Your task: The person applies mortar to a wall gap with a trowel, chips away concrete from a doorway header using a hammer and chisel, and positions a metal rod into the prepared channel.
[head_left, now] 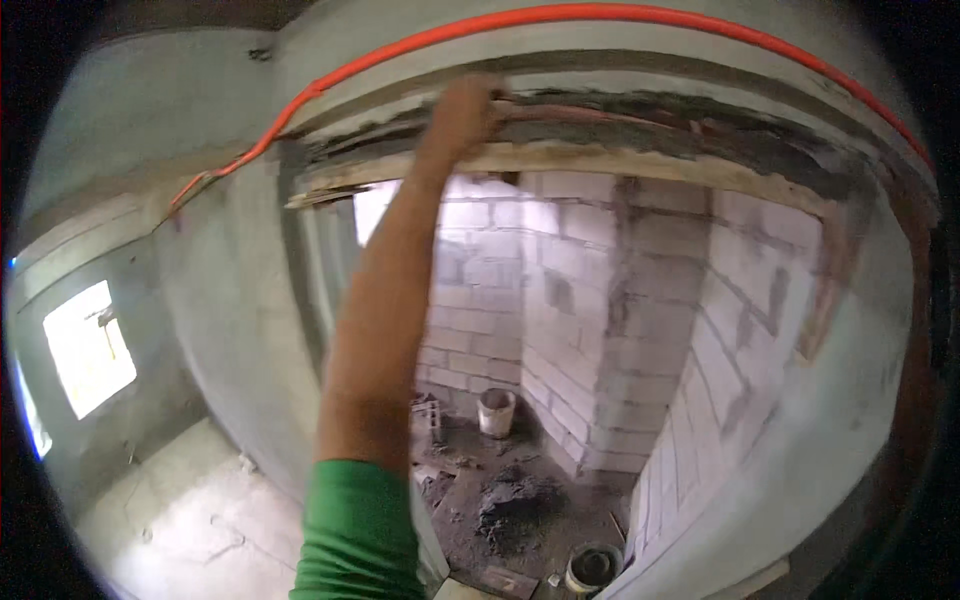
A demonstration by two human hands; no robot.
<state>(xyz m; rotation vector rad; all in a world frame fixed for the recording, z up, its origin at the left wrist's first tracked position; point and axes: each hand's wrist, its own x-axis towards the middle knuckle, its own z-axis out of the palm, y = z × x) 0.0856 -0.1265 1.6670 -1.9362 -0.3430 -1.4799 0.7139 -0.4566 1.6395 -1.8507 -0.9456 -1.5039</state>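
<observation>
My left hand (466, 112) is raised high against the band above the doorway, its arm bare below a green sleeve. Its fingers are curled closed, somewhat blurred, and what they grip is hidden. Beside the fist, dark wet mortar (770, 145) lies along the band in a rough, uneven layer. A thin pinkish strip (570, 113) runs rightward from the fist within that mortar; whether the hand holds it I cannot tell. Just under the mortar, a pale wooden board (620, 162) spans the opening. My right hand is out of view.
An orange conduit (560, 12) curves across the wall above. Beyond the opening stand pale block walls (570, 300), a white bucket (495, 413) and a dark mortar heap (520, 500). Another bucket (594, 568) sits near the threshold. At left, a bright window (88, 350) lights another room.
</observation>
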